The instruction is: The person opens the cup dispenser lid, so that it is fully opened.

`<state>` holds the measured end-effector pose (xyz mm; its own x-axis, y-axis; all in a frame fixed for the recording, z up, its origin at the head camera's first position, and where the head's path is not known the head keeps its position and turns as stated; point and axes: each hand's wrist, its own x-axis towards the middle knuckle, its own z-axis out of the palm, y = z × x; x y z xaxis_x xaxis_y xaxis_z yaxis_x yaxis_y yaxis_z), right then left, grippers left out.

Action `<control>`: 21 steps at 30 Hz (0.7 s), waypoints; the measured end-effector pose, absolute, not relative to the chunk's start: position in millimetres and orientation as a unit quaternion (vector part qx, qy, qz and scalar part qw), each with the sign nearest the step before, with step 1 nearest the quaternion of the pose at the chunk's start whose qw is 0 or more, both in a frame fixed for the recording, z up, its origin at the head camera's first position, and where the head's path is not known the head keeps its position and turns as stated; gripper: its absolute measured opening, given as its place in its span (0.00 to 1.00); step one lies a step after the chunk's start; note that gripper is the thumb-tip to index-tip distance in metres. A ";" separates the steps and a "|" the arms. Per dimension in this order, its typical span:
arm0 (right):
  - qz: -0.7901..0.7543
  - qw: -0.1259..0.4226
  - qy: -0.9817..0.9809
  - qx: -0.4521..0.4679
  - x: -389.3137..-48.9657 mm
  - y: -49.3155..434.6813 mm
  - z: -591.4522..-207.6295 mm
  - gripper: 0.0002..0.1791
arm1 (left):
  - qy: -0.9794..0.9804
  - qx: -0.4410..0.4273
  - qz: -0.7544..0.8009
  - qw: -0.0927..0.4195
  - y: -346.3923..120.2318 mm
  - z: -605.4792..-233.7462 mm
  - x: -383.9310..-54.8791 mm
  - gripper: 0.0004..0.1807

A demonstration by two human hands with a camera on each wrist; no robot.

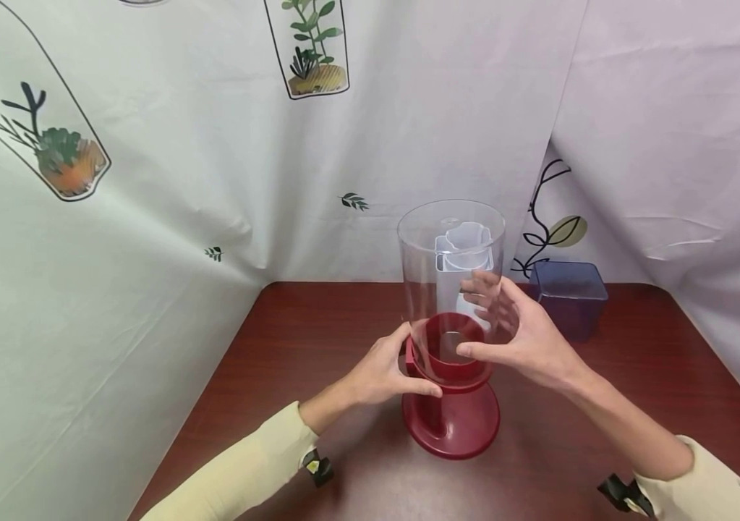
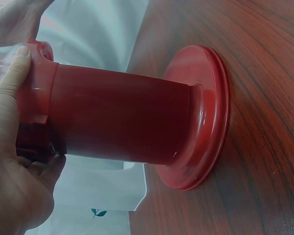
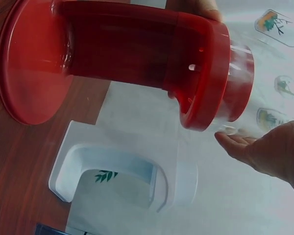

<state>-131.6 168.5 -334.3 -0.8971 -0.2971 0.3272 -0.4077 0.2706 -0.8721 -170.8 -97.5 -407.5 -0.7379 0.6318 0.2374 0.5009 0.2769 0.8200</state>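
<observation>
A glossy red stand (image 1: 451, 423) with a round foot stands upright on the table. Into its red collar (image 3: 213, 73) fits the lower end of a tall, clear plastic cylinder (image 1: 418, 282), open at the top. My left hand (image 1: 379, 369) grips the collar from the left, its thumb along the front. In the left wrist view the fingers (image 2: 41, 171) wrap behind the collar. My right hand (image 1: 529, 336) holds round the cylinder's right side, thumb in front and fingers behind, visible through the clear wall. The right wrist view shows its fingertips (image 3: 230, 142) close to the cylinder's lower end.
A white stand (image 3: 161, 147) with an arched opening is behind the red one. A blue translucent container (image 1: 568, 297) sits at the back right of the dark red wooden table (image 1: 317, 318). White printed cloth (image 1: 168, 239) hangs behind and on both sides.
</observation>
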 end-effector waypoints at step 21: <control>0.562 0.062 -0.801 0.198 -138.0 165.9 -329.5 0.50 | 0.797 0.351 0.486 0.075 -97.1 -406.4 -169.9 0.50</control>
